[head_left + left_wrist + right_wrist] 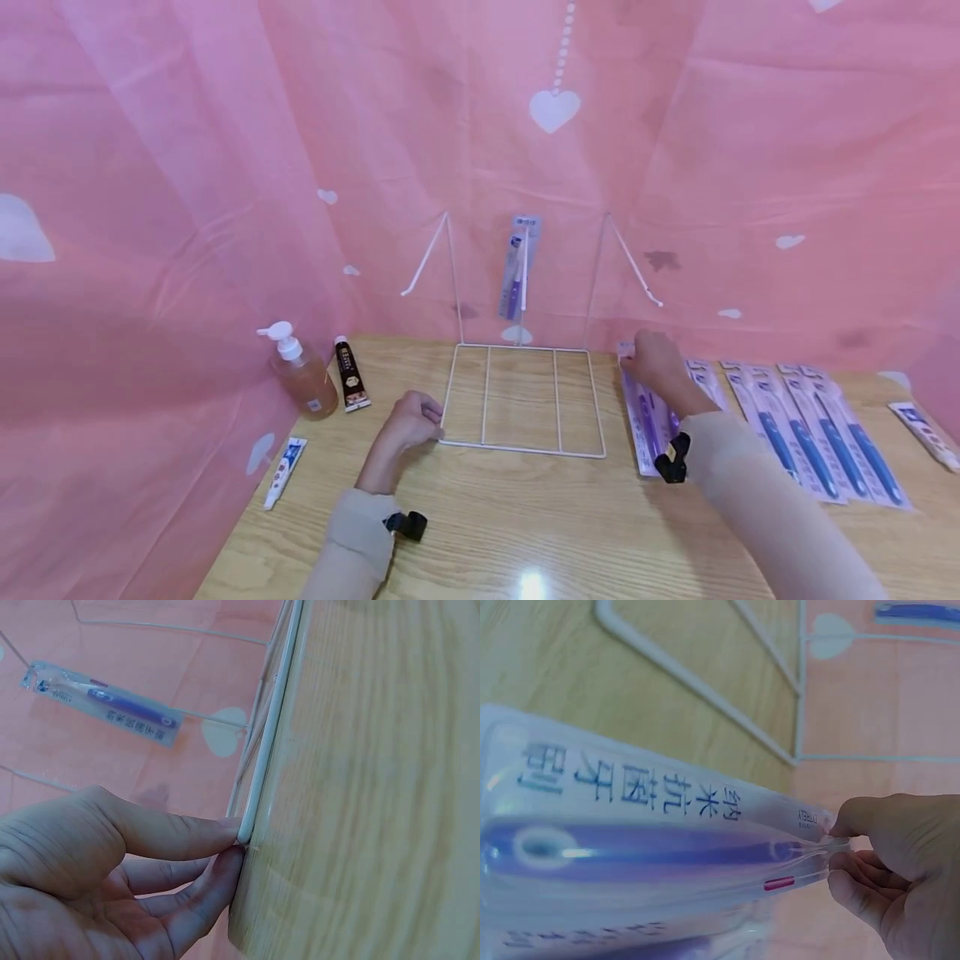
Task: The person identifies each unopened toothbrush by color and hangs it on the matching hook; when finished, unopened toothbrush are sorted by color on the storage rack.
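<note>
A white wire display rack [521, 450] stands on the table with three angled prongs at its back. My left hand [412, 421] pinches the rack's front left corner between thumb and fingers, seen close up in the left wrist view. On the middle prong hangs a packaged purple toothbrush [514, 296]. To the right of the rack, my right hand [660, 371] pinches the narrow end of another packaged purple toothbrush [667, 851]. In the right wrist view, a second purple package [660, 949] lies beside it.
Several packaged blue toothbrushes [832, 442] lie at the right, with a toothpaste tube [926, 437] beyond them. At the left are a pump bottle [306, 379], a black tube [350, 375] and a small white tube [286, 473]. Pink cloth [225, 167] hangs behind.
</note>
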`<state>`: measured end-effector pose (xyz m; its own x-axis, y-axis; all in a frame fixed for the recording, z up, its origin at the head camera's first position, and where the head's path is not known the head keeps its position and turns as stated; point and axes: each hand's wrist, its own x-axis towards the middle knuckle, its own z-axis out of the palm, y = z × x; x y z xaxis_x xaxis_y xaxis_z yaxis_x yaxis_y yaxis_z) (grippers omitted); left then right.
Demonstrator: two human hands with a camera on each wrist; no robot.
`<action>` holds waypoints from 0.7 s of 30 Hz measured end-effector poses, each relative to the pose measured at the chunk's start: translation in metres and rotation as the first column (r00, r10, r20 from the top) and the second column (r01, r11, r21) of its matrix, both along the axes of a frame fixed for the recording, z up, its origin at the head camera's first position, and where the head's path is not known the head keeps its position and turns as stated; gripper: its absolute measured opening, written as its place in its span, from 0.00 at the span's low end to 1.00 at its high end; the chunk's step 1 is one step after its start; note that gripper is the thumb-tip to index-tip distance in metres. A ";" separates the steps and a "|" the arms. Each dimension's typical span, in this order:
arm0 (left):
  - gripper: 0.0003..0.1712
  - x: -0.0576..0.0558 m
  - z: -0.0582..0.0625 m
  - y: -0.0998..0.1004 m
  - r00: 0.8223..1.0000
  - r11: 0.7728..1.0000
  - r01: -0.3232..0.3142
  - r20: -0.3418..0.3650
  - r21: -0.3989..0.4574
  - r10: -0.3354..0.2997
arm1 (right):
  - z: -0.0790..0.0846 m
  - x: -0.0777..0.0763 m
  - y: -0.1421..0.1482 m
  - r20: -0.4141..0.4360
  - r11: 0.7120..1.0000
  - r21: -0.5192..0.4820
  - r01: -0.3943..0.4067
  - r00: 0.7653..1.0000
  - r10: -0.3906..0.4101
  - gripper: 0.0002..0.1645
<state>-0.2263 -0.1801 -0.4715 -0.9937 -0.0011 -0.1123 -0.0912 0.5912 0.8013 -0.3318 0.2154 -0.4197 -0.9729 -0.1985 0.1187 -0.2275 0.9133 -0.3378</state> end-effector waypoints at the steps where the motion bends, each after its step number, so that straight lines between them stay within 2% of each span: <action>1: 0.18 0.001 0.000 0.000 1.000 1.000 0.000 0.000 -0.002 0.000 | 0.004 0.000 -0.001 -0.018 1.000 -0.006 -0.008 1.000 0.008 0.14; 7: 0.18 0.001 0.001 0.000 1.000 1.000 0.001 0.011 0.004 -0.001 | 0.021 0.006 -0.006 -0.126 0.996 -0.024 -0.083 0.989 0.080 0.20; 13: 0.18 0.002 0.004 -0.001 1.000 1.000 0.004 0.004 -0.002 -0.004 | 0.039 0.021 -0.021 -0.266 0.989 0.054 -0.135 0.953 0.144 0.18; 16: 0.17 0.002 0.005 -0.001 1.000 1.000 0.003 -0.002 -0.002 -0.003 | 0.049 0.033 -0.032 -0.331 0.986 0.062 -0.154 0.929 0.166 0.16; 21: 0.17 0.003 0.004 0.000 1.000 1.000 0.008 -0.001 -0.002 -0.008 | 0.067 0.057 -0.051 -0.480 0.976 0.019 -0.215 0.855 0.198 0.15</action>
<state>-0.2231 -0.1804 -0.4673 -0.9937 0.0062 -0.1117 -0.0862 0.5935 0.8002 -0.2749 0.1644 -0.3532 -0.7330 -0.3760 0.5669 -0.5505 0.8174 -0.1697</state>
